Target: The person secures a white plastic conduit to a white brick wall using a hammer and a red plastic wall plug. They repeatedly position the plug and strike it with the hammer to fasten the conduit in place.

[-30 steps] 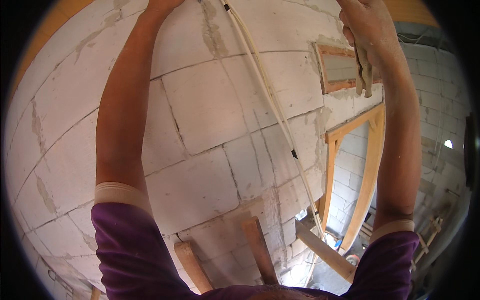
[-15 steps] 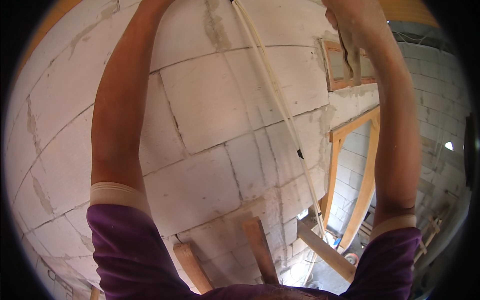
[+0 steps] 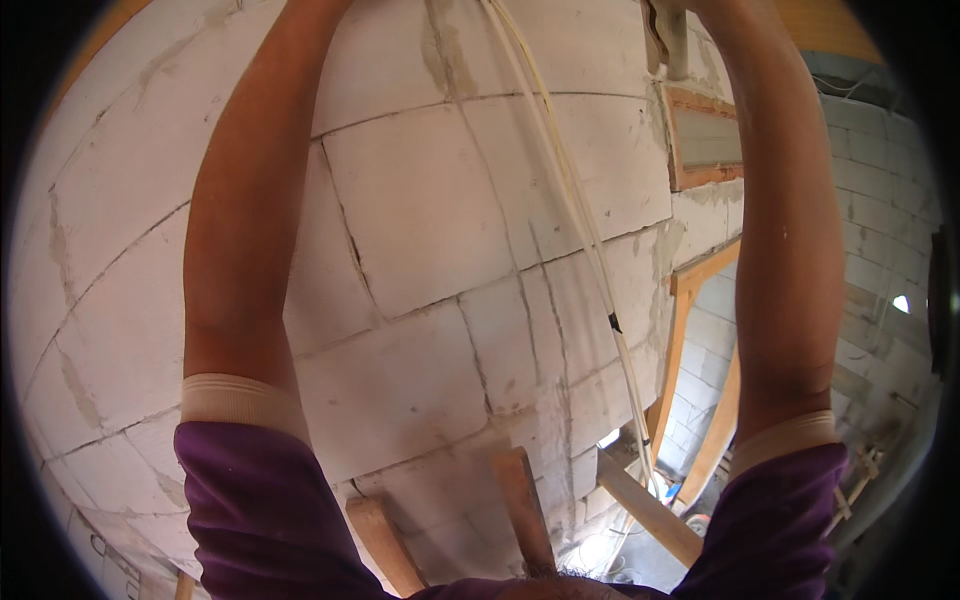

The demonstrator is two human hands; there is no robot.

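Count of visible items: one left forearm (image 3: 245,220) and one right forearm (image 3: 790,230). Sleeves (image 3: 255,490), two; cuffs (image 3: 240,402), two. Tool (image 3: 675,45), one, showing two handles. Cables (image 3: 565,170), at least two; the strands run too close together for an exact figure. Black bands (image 3: 614,322), two made out below the bundle's midpoint. Window frame (image 3: 705,178), one. Door frame (image 3: 705,268), one, with two posts (image 3: 668,365). Lower timbers (image 3: 388,550), three large, plus one small stub (image 3: 185,586). Upper timbers (image 3: 830,32), two, one per corner. Wall blocks (image 3: 415,210), many; total not determinable. Bright spot at far right (image 3: 902,303), one.
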